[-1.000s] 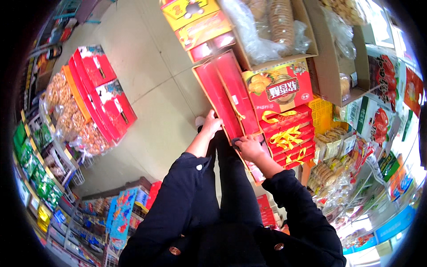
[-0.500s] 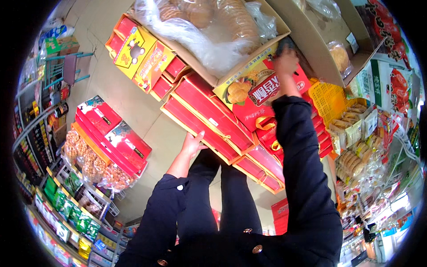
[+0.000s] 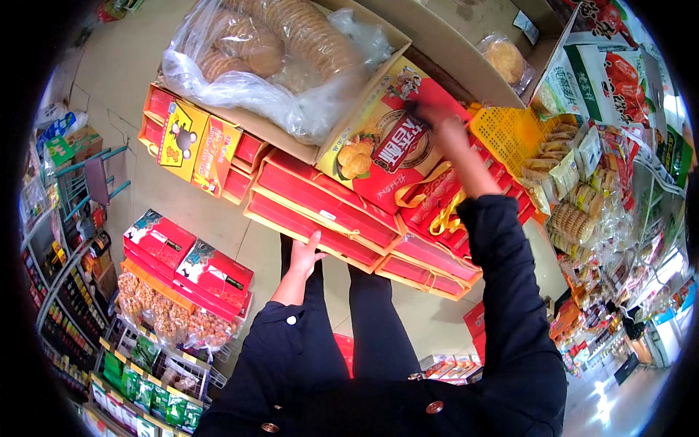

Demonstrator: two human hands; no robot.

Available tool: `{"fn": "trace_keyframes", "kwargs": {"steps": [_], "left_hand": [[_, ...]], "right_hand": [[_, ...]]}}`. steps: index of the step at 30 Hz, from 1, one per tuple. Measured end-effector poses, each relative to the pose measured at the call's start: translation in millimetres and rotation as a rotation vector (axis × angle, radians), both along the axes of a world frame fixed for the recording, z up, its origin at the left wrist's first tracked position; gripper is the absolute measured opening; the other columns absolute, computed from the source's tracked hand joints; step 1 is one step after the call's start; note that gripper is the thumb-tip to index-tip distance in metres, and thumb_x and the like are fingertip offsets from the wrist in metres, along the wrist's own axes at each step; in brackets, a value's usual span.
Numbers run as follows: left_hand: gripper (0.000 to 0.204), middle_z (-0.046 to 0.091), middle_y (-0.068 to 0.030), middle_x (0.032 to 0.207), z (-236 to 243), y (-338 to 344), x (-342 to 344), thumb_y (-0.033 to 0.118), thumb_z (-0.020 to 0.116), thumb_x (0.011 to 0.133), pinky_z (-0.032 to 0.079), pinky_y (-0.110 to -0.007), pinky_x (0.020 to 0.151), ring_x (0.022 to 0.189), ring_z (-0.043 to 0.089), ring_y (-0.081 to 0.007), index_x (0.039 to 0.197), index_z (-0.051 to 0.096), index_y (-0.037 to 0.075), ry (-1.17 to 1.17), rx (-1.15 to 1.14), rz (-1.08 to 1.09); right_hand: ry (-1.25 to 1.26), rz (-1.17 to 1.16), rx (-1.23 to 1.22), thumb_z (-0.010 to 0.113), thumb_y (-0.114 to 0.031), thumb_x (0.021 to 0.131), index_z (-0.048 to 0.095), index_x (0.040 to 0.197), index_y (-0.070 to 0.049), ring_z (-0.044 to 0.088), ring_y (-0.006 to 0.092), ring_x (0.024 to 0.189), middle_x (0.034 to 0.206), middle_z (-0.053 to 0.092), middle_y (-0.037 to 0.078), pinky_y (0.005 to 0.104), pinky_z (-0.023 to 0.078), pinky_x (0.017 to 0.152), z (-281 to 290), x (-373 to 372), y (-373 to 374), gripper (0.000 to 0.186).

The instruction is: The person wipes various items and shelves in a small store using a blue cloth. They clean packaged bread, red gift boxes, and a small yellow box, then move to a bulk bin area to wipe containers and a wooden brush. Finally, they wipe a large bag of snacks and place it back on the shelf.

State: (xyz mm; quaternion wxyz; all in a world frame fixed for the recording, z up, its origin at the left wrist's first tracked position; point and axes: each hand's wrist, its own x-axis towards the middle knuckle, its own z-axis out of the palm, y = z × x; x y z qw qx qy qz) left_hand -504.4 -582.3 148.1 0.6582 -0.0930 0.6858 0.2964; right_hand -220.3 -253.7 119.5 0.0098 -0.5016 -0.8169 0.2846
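My right hand [image 3: 445, 130], blurred by motion, is over the red and yellow front of a cookie carton [image 3: 397, 149]. It is closed on a small dark thing [image 3: 417, 111], perhaps a cloth, pressed near the printed panel. My left hand [image 3: 303, 258] rests its thumb and spread fingers against the near edge of stacked red gift boxes [image 3: 313, 229] with yellow trim. Yellow ribbon handles [image 3: 422, 188] hang from red boxes beside the carton. Behind the carton's front, an open cardboard box holds round cookies [image 3: 244, 44] in clear plastic.
A yellow plastic basket [image 3: 502, 138] and bagged cookies [image 3: 571, 222] stand at the right. Another open cardboard box [image 3: 429, 33] is at the far side. Left, red boxes [image 3: 215, 269] sit above bagged snacks [image 3: 171, 320]. Shelves [image 3: 65, 291] line the far left.
My right hand has moved with the dark thing from the carton's upper right corner down and left across its front. The view has shifted; my left hand stays at the gift boxes' edge.
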Motion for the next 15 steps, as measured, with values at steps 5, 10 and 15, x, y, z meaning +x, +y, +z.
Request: {"fn": "trace_keyframes", "kwargs": {"steps": [5, 10, 15], "left_hand": [[0.04, 0.052, -0.0105, 0.117, -4.6, -0.8, -1.7, 0.015, 0.055, 0.091, 0.057, -0.039, 0.066, 0.096, 0.06, -0.0239, 0.127, 0.038, 0.009, -0.004, 0.023, 0.015], [0.042, 0.053, -0.0108, 0.117, -1.4, 1.1, -1.1, 0.017, 0.056, 0.091, 0.057, -0.04, 0.067, 0.097, 0.06, -0.0245, 0.128, 0.039, 0.008, -0.011, 0.02, 0.029], [0.042, 0.054, -0.0109, 0.116, 1.1, 3.1, -2.4, 0.017, 0.058, 0.09, 0.057, -0.041, 0.067, 0.095, 0.061, -0.0256, 0.126, 0.041, 0.006, 0.006, -0.008, -0.011]], "right_hand": [[-0.324, -0.156, 0.422, 0.051, -0.005, 0.078, 0.051, 0.126, -0.021, 0.045, 0.0352, 0.117, 0.128, 0.048, 0.015, 0.0474, 0.041, 0.093, -33.8, 16.0, -1.3, 0.051], [-0.235, -0.367, 0.168, 0.048, -0.011, 0.082, 0.057, 0.11, -0.017, 0.041, 0.0418, 0.115, 0.121, 0.046, 0.021, 0.052, 0.038, 0.092, -31.9, -48.4, -156.7, 0.029], [-0.032, -0.13, -0.614, 0.058, 0.0, 0.067, 0.057, 0.106, -0.01, 0.053, 0.0429, 0.098, 0.104, 0.056, 0.023, 0.0441, 0.044, 0.086, 5.9, -71.6, -185.4, 0.041]]}}
